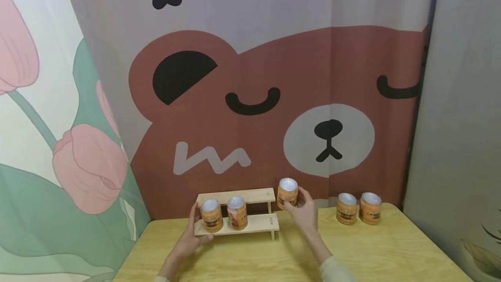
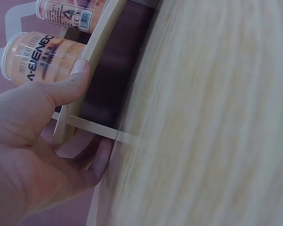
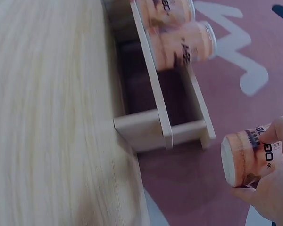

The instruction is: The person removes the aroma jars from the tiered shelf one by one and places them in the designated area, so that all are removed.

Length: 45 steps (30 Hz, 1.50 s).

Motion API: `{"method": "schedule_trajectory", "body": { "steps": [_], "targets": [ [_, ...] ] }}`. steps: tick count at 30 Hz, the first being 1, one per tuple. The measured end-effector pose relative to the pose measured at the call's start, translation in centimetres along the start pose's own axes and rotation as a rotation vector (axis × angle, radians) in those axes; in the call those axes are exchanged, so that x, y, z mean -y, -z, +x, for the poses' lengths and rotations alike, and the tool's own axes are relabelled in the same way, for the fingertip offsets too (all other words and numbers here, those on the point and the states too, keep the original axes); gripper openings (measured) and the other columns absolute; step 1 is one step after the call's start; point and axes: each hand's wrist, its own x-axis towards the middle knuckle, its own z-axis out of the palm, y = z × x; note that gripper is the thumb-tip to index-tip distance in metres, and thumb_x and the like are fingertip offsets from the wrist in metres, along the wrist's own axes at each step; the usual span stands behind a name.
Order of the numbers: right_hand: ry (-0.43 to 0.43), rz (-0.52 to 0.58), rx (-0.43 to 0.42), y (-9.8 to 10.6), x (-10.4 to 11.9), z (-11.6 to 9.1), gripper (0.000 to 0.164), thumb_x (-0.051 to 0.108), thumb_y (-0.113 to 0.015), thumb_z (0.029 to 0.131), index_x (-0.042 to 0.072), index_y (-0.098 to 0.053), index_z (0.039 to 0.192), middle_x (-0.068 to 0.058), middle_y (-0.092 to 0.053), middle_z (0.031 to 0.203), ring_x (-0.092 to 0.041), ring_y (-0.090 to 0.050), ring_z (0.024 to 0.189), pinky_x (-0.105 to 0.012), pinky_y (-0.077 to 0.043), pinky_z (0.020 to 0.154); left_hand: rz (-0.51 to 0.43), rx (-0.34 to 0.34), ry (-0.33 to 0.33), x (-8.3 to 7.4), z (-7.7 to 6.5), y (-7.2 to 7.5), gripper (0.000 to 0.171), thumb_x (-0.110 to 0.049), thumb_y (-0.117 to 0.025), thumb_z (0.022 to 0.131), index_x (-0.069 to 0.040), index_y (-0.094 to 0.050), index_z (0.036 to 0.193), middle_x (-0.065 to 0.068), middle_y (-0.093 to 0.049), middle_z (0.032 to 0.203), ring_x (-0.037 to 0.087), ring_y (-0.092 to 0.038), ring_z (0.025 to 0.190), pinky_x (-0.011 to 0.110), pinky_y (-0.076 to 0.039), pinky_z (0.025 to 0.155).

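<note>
My right hand (image 1: 305,212) grips an orange can (image 1: 287,194) with a silver top, held up in the air just right of a small two-step wooden rack (image 1: 256,223). In the right wrist view the gripped can (image 3: 247,157) hangs beyond the rack's near end. Two like cans, a left one (image 1: 212,216) and a right one (image 1: 237,213), stand upright on the lower step. My left hand (image 1: 188,240) holds the rack's left end, its thumb (image 2: 75,82) on the front edge of the step beside a can (image 2: 42,57) and its other fingers behind.
Two more orange cans, one (image 1: 346,209) and its neighbour (image 1: 370,209), stand side by side at the table's back right. The light wooden table (image 1: 250,260) ends at a curtain (image 1: 258,142) printed with a bear. A grey wall panel (image 1: 458,121) rises on the right.
</note>
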Motion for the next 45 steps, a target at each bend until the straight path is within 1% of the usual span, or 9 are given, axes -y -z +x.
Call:
{"method": "schedule_trajectory", "body": {
  "steps": [6,12,15,19,25,30,34,39,45],
  "targets": [
    [-0.042,-0.012,-0.037,1.8,-0.7,1.1,0.065,-0.006,-0.076,0.083,-0.013,-0.047,0.141,-0.035,-0.055,0.133,-0.042,-0.054,0.126,-0.047,-0.045,0.104,-0.001,-0.003,0.005,-0.3,0.0,-0.1,0.128,-0.013,-0.088,0.079,-0.035,0.006,0.164,0.039,-0.016,0.158,0.061,-0.012,0.143,0.078,-0.007,0.107],
    [-0.031,-0.107,-0.113,3.2,-1.7,1.7,0.062,-0.002,-0.079,0.081,-0.008,-0.054,0.137,-0.031,-0.062,0.126,-0.038,-0.060,0.119,-0.039,-0.052,0.097,0.014,-0.012,-0.001,-0.3,-0.1,-0.1,0.128,-0.012,-0.088,0.080,-0.034,0.006,0.164,0.039,-0.017,0.157,0.061,-0.014,0.142,0.078,-0.007,0.107],
    [-0.032,-0.141,-0.133,3.8,-2.3,1.5,0.061,0.000,-0.079,0.081,-0.007,-0.055,0.136,-0.029,-0.063,0.124,-0.037,-0.062,0.116,-0.038,-0.053,0.094,0.014,-0.011,0.001,-0.3,-0.1,-0.1,0.128,-0.013,-0.089,0.079,-0.033,0.006,0.164,0.040,-0.017,0.157,0.061,-0.014,0.142,0.078,-0.008,0.107],
    [-0.063,-0.185,-0.130,4.4,-3.0,1.1,0.060,0.004,-0.078,0.084,-0.006,-0.053,0.137,-0.028,-0.062,0.125,-0.038,-0.061,0.116,-0.046,-0.051,0.095,-0.007,-0.004,0.002,-0.2,-0.1,0.0,0.129,-0.013,-0.089,0.079,-0.034,0.005,0.164,0.040,-0.015,0.158,0.060,-0.013,0.143,0.077,-0.008,0.107],
    [-0.082,-0.255,-0.148,5.5,-3.7,1.1,0.059,0.006,-0.077,0.084,-0.005,-0.054,0.137,-0.029,-0.063,0.124,-0.040,-0.062,0.114,-0.047,-0.052,0.095,-0.008,-0.001,-0.010,-0.3,-0.1,0.0,0.129,-0.011,-0.089,0.079,-0.033,0.006,0.164,0.040,-0.016,0.157,0.060,-0.013,0.143,0.077,-0.009,0.107],
    [-0.086,-0.271,-0.174,6.6,-4.4,1.1,0.059,0.004,-0.077,0.083,-0.006,-0.054,0.136,-0.031,-0.062,0.124,-0.042,-0.062,0.114,-0.051,-0.051,0.096,0.003,-0.006,-0.018,-0.3,-0.2,0.1,0.129,-0.012,-0.089,0.079,-0.032,0.006,0.164,0.041,-0.016,0.156,0.061,-0.013,0.142,0.078,-0.008,0.106],
    [-0.088,-0.302,-0.180,7.5,-5.0,1.2,0.058,0.004,-0.079,0.081,-0.006,-0.057,0.133,-0.031,-0.064,0.122,-0.042,-0.063,0.112,-0.047,-0.052,0.095,0.002,-0.005,0.000,-0.3,-0.2,0.1,0.129,-0.013,-0.089,0.079,-0.032,0.007,0.164,0.041,-0.014,0.157,0.060,-0.011,0.143,0.078,-0.008,0.106],
    [-0.089,-0.341,-0.163,8.3,-5.7,1.4,0.057,0.007,-0.081,0.081,-0.008,-0.059,0.132,-0.030,-0.065,0.119,-0.041,-0.065,0.106,-0.037,-0.053,0.086,0.009,0.008,0.013,-0.2,-0.3,0.2,0.130,-0.015,-0.088,0.080,-0.034,0.009,0.163,0.040,-0.014,0.158,0.060,-0.011,0.143,0.079,-0.008,0.106],
    [-0.103,-0.382,-0.140,9.0,-6.1,1.7,0.056,0.008,-0.079,0.082,-0.008,-0.059,0.131,-0.031,-0.065,0.120,-0.042,-0.065,0.106,-0.040,-0.053,0.086,0.010,0.018,0.002,0.0,0.0,0.2,0.130,-0.016,-0.089,0.079,-0.033,0.009,0.163,0.040,-0.013,0.158,0.059,-0.012,0.144,0.079,-0.012,0.105]
  ]
}}
